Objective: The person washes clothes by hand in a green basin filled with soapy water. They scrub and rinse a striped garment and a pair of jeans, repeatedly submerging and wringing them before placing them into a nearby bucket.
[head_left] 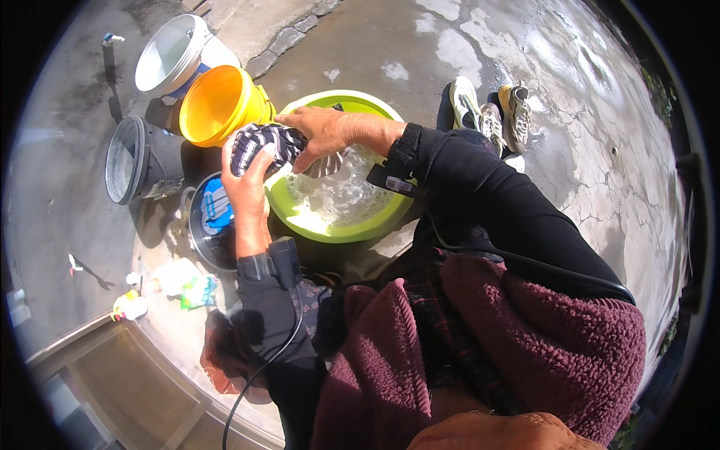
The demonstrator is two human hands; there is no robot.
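A wet-looking dark and white plaid cloth [264,145] is bunched up over the left rim of a lime-green basin [367,228]. My left hand [249,184] grips the bundle from its near left side, thumb and fingers wrapped round it. From the right, my right hand [327,129] reaches across the basin and holds the other end of the cloth, thumb underneath. Part of the fabric hangs down below this hand toward the water. Sudsy, clear water [341,191] lies in the basin, bright with sunlight at its near left.
Left of the basin stand a yellow bucket [214,105], a white bucket [169,56] and a dark grey bucket [126,161]. A dark tub [196,236] holds blue cloth [217,204]. Shoes [491,124] rest on the concrete at right. Bottles and packets [199,291] sit lower left.
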